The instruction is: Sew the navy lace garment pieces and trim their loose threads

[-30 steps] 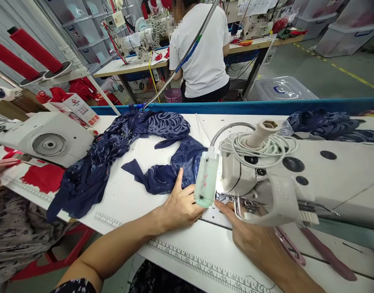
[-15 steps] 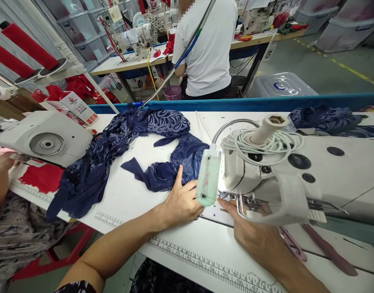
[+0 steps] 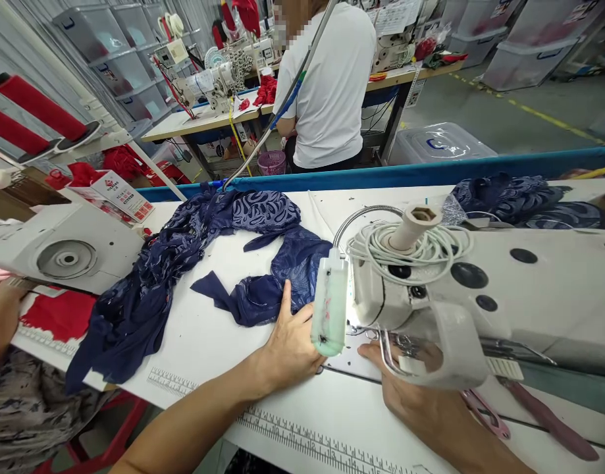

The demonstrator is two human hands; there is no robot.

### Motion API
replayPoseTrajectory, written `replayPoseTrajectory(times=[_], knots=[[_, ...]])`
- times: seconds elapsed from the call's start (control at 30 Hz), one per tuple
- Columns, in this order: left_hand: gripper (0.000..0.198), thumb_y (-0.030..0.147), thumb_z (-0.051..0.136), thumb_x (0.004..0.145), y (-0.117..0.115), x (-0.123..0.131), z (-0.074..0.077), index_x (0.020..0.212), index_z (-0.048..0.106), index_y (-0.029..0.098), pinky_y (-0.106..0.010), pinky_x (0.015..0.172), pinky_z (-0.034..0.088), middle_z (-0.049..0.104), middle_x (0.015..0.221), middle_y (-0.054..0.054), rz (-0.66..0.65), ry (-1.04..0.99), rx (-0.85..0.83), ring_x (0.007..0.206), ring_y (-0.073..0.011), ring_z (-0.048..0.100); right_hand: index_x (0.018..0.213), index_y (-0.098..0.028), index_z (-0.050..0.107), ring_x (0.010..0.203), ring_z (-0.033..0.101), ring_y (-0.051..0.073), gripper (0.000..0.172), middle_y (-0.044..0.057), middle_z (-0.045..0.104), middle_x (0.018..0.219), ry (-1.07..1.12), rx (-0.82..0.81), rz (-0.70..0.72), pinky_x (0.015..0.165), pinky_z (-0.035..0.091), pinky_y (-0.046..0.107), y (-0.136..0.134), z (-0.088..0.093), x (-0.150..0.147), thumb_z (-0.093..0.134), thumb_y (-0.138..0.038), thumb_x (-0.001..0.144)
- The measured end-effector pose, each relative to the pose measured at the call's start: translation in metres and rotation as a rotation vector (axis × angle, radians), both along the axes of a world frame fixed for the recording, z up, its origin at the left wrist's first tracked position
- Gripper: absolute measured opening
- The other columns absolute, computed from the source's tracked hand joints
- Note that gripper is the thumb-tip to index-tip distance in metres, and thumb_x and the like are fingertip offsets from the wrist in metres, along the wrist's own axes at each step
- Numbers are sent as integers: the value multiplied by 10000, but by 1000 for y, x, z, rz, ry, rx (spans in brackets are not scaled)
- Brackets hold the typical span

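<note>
My left hand [image 3: 293, 342] is at the near edge of a navy patterned fabric piece [image 3: 297, 263], left of the needle area. One finger points up along the cloth; the others bend over its edge and partly disappear behind a pale green lamp [image 3: 328, 306]. Under the head of a white sewing machine [image 3: 553, 283], my right hand [image 3: 411, 382] stretches a finger towards the metal needle plate [image 3: 354, 362]. The machine's guard hides part of this hand, and no cloth shows in it. From the piece, a navy strip [image 3: 210, 289] trails left.
A heap of navy fabric [image 3: 149, 283] lies left; more navy cloth [image 3: 509, 197] lies behind the machine. Pink snips [image 3: 484, 415] and a mauve-handled tool [image 3: 553, 421] are at right. A co-worker's hand [image 3: 0, 316] is by another machine [image 3: 70, 250]. A person in white [image 3: 326, 92] sits beyond.
The view has shifted, so everything appears slightly lower and further left. My right fingertip has drawn a little to the right, away from the needle area. My left hand stays at the navy fabric.
</note>
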State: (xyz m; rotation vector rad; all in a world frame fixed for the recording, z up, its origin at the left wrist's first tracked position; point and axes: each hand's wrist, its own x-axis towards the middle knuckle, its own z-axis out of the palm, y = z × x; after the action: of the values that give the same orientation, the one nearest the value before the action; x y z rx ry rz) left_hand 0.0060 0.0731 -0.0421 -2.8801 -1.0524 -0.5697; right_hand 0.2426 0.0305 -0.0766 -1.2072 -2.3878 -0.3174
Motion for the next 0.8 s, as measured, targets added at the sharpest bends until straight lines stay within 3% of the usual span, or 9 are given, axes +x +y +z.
replayPoseTrajectory(times=[0.1,0.23,0.37,0.5,0.63,0.8], knots=[[137,145,537,896,2,-1,0,899,657,211,-635,1094,345,668,951,-46,11,10,-9,1041,-240,590,938,-203,710,834,607,226,356,57,698,982,-143,130,96,632,452,345,2,8,-4,482,31,796],[129,161,534,900,7,-2,-3,818,630,190,-570,1071,394,654,930,-50,12,7,-56,1031,-241,583,932,-189,692,759,588,202,390,57,665,837,10,88,85,751,448,387,6,13,-8,415,50,797],[122,217,523,915,11,-1,-4,919,640,181,-536,1083,381,648,1022,-82,52,-1,-109,1099,-259,565,934,-186,684,647,540,188,400,25,552,645,150,2,44,717,431,366,9,9,-9,386,37,787],[179,243,512,943,10,-1,2,1059,642,204,-476,1084,379,649,1147,-79,148,-5,-129,1179,-249,553,889,-192,666,681,531,199,408,28,555,660,195,5,46,725,419,362,11,7,-12,378,62,751],[325,387,572,929,2,-9,15,1169,619,173,-447,972,451,659,1175,-110,275,6,-215,1153,-274,578,834,-194,622,667,513,185,369,15,549,661,235,-4,89,790,406,380,12,10,-14,356,59,791],[415,427,588,927,-19,-29,25,1264,568,186,-457,999,465,583,1339,-112,286,-16,-347,1248,-271,524,820,-206,584,622,495,157,360,-2,549,671,301,-46,144,722,354,343,14,10,-15,321,41,833]])
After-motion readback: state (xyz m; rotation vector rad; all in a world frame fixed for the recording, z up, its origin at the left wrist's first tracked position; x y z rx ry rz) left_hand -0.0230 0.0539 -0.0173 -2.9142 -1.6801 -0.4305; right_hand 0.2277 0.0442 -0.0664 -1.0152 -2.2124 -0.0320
